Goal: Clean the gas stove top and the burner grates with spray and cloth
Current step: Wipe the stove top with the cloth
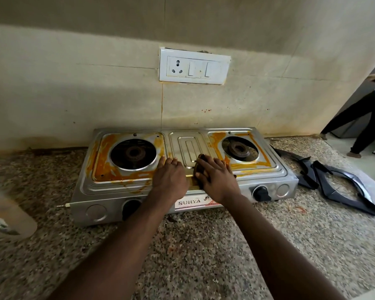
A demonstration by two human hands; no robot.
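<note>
— Nearest us, both forearms stretch across the granite counter to the gas stove. Why two hands?

— One works and one steadies, I'd say. The right hand lies over a dark cloth at the front middle of the stove top. Its fingers are spread and fairly straight, pressing the cloth down. Whether the thumb hooks under it, I can't tell.

— And the left hand?

— Palm down just beside it, holding nothing, fingers loosely bent on the steel. Likely that stops the stove sliding.

— Orange stains ring both burners.

— Hence the burner grates are off and laid on the counter to the right, well apart, so the cloth can reach. That blurred pale container far left may be the spray; I can't say.
</note>
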